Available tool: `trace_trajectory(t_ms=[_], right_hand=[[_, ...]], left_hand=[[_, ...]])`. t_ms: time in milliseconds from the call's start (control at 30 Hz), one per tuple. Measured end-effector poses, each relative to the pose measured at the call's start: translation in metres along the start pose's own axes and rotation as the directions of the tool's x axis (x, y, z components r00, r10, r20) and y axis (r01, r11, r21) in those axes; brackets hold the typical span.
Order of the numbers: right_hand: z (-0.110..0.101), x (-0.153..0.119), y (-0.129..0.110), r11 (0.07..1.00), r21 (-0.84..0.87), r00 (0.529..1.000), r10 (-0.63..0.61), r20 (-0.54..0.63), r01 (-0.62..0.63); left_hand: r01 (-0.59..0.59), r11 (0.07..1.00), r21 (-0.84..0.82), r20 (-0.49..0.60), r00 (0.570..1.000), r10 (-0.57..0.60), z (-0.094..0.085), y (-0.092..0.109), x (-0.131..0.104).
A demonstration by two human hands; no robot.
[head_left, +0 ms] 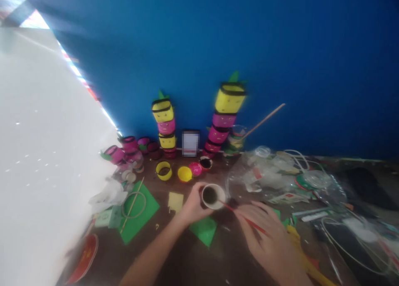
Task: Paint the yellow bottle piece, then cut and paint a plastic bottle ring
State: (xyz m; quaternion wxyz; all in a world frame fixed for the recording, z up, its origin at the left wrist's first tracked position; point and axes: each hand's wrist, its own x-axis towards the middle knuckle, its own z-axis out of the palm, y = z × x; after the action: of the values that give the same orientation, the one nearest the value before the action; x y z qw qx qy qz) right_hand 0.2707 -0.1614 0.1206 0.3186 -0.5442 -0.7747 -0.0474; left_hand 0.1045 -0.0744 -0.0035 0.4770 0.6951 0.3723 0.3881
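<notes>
My left hand (195,205) is wrapped round a white cup (220,191) with dark liquid inside, holding it above the brown table (174,261). To the right, my right hand (264,232) grips a thin red brush (232,209), whose far end reaches into the cup at its right side. Beneath the cup lies a green sheet (205,230). A pale yellow square (176,201) rests left of my left hand. Beyond the cup stand a yellow paint pot (185,174), a pink one (195,169) and a dark one (205,163), beside a yellow ring (163,171).
Two stacks of yellow and pink cups, left (166,126) and right (224,119), stand against the blue wall (193,49). A larger green sheet (146,211) lies left. Clear plastic bags (243,176) and clutter cover the right side. A red round item (84,257) sits front left.
</notes>
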Motion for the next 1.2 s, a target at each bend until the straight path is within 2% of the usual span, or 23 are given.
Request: trace_trajectory(t_ms=[100, 200, 300, 500, 600, 967, 1100, 1200], right_hand=[[-0.004, -0.012, 0.007, 0.998, 0.058, 0.999, -0.009, -0.046, 0.012], [-0.006, -0.022, 0.011, 0.999, 0.047, 0.991, -0.011, -0.13, 0.017], [-0.009, -0.028, 0.013, 0.999, 0.036, 0.988, -0.022, -0.15, 0.027], [-0.015, -0.034, 0.013, 0.998, -0.022, 0.997, -0.053, -0.047, 0.052], [-0.017, -0.038, 0.012, 0.992, -0.061, 0.994, -0.111, 0.019, 0.112], [-0.023, -0.045, 0.002, 0.919, -0.216, 0.935, -0.287, 0.207, 0.33], [-0.021, -0.047, -0.002, 0.922, -0.215, 0.931, -0.269, 0.247, 0.323], [-0.019, -0.052, -0.008, 0.949, -0.178, 0.945, -0.214, 0.246, 0.261]], left_hand=[[0.005, 1.0, 0.006, 0.006, 1.0, -0.005, 0.0, 0.002, 0.0], [0.004, 1.0, 0.011, 0.012, 1.0, -0.004, 0.0, 0.004, 0.001], [-0.011, 1.0, 0.021, 0.017, 1.0, 0.011, 0.002, 0.005, 0.001], [-0.005, 0.999, 0.046, 0.009, 1.0, 0.004, 0.002, 0.009, 0.0], [0.002, 0.999, 0.04, -0.001, 1.0, -0.002, 0.001, 0.01, 0.001], [-0.001, 0.999, 0.036, 0.021, 1.0, 0.0, 0.002, 0.01, 0.001], [0.002, 0.999, 0.05, 0.039, 0.999, -0.004, 0.002, 0.009, 0.001], [-0.005, 0.998, 0.058, 0.042, 0.999, 0.003, 0.002, 0.01, 0.001]])
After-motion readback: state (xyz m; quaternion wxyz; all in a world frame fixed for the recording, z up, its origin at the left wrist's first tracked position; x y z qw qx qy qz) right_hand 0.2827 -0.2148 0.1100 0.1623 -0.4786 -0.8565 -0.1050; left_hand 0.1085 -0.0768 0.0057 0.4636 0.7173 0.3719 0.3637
